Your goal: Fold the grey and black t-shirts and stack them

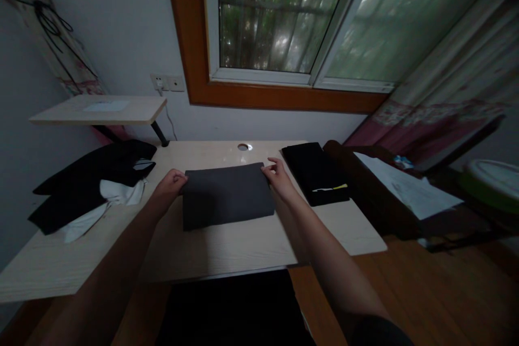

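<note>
A dark grey, flat rectangular piece [227, 196] is at the middle of the desk, its surface smooth; whether it is folded cloth or a stiff sheet I cannot tell. My left hand [172, 183] pinches its far left corner. At the far right corner, my right hand [277, 174] holds the edge between thumb and fingers, one finger lifted. Right of it lies a neat, flat black stack [314, 170], apparently folded clothing, with a white and yellow mark near its front edge. Crumpled black clothes [93, 178] and a white cloth [121, 193] lie to the left.
The pale wooden desk [243, 251] has a cable hole [243, 147] at the back. A raised shelf [133, 110] stands over the left back corner. Beyond the right edge, white paper [405, 186] rests on a dark brown piece of furniture. The window [284, 21] is ahead.
</note>
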Motion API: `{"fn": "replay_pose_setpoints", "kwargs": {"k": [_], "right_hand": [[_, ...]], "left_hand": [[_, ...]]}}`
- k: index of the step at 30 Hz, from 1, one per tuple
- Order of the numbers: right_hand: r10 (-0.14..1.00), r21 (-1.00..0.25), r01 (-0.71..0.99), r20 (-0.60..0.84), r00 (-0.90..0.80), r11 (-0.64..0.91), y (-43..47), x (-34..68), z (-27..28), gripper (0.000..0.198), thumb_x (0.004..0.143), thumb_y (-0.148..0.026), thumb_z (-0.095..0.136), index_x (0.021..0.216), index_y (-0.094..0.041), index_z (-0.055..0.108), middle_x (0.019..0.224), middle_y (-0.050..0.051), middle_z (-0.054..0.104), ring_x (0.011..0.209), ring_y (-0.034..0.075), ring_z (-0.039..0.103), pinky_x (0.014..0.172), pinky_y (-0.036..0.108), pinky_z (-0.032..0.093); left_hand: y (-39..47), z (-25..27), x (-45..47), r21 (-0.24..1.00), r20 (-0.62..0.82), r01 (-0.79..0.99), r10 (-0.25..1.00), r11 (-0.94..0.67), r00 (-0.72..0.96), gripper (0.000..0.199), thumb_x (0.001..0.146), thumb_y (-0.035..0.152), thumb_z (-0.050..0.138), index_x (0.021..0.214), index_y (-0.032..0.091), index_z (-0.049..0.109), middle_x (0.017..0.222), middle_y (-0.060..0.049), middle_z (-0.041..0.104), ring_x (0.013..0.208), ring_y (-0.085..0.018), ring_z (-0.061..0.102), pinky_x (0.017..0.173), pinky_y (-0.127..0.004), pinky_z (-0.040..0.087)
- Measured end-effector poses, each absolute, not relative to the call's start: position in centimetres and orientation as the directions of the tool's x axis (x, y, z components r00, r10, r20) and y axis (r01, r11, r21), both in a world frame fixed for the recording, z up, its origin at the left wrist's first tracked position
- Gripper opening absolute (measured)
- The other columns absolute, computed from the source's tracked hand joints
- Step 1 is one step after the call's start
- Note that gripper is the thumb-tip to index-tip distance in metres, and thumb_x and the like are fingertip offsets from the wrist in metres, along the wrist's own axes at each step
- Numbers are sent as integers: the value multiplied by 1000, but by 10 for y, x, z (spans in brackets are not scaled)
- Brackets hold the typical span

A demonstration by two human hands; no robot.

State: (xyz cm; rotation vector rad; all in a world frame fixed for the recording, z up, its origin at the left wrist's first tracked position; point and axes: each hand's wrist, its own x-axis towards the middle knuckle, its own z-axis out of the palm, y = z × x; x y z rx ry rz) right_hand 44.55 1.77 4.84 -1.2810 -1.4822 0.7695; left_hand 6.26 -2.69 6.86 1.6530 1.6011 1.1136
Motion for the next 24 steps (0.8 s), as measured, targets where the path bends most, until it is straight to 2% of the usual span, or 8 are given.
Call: {"fn": "replay_pose_setpoints", "kwargs": {"k": [1, 3, 6, 9, 11, 16, 20, 24], "right_hand": [[960, -895, 380, 274, 56, 233, 22, 445, 41, 55, 88, -49, 63, 134, -25, 48, 92, 1, 65, 76, 21, 66, 71, 36, 57], [944, -828, 507, 320, 81, 238, 26, 443, 32, 56, 88, -43, 62, 139, -22, 49, 97, 5, 66, 83, 23, 67, 79, 41, 58], [902, -651, 703, 431, 33, 286, 20, 435, 38, 46, 90, -33, 59, 134, -19, 59, 111, 13, 66, 102, 29, 66, 97, 48, 55], [861, -451, 815, 498, -107, 363, 7, 416, 58, 28, 93, -25, 58, 117, -23, 72, 112, 13, 68, 108, 31, 64, 103, 48, 52], [841, -346, 841, 497, -212, 416, 1, 398, 71, 24, 96, -22, 57, 112, -23, 75, 110, 14, 70, 109, 31, 63, 104, 48, 52], [826, -246, 817, 385, -411, 522, -7, 357, 72, 34, 100, -20, 53, 130, -17, 70, 136, 15, 66, 132, 31, 57, 116, 47, 45], [850, -256, 825, 315, -422, 504, -11, 352, 49, 44, 103, -31, 54, 146, -18, 60, 153, 15, 55, 145, 32, 47, 122, 50, 38], [872, -268, 841, 290, -394, 470, -14, 365, 36, 51, 107, -38, 47, 151, -14, 55, 159, 15, 48, 149, 30, 43, 125, 47, 34]], "left_hand": [[-22, 62, 62, 830, 177, 550, 979, -95, -99, 20, 87, 42, 54, 90, 22, 56, 73, 1, 59, 70, -19, 62, 63, -33, 54], [-15, 56, 64, 720, 311, 679, 941, -144, -131, 18, 86, 34, 54, 98, 22, 61, 90, -6, 64, 90, -24, 67, 82, -42, 58], [-15, 63, 81, 470, 525, 833, 851, -293, 4, 34, 90, 24, 50, 121, 21, 64, 118, -12, 63, 118, -29, 63, 108, -48, 49], [-23, 75, 114, 266, 531, 881, 822, -391, 205, 44, 95, 21, 45, 137, 21, 60, 138, -15, 61, 129, -31, 59, 114, -50, 44], [-28, 76, 138, 177, 505, 886, 812, -429, 292, 46, 97, 20, 42, 140, 22, 60, 147, -15, 59, 136, -34, 55, 118, -57, 36], [-34, 51, 176, 135, 448, 885, 824, -446, 347, 49, 99, 25, 43, 146, 22, 58, 152, -15, 57, 140, -37, 53, 119, -64, 32], [-34, 36, 171, 135, 412, 892, 843, -431, 345, 49, 101, 27, 40, 147, 19, 58, 154, -15, 55, 145, -34, 49, 122, -61, 30], [-35, 34, 159, 121, 419, 896, 841, -426, 343, 49, 102, 30, 41, 147, 19, 58, 155, -13, 54, 147, -31, 48, 125, -56, 29]]}}
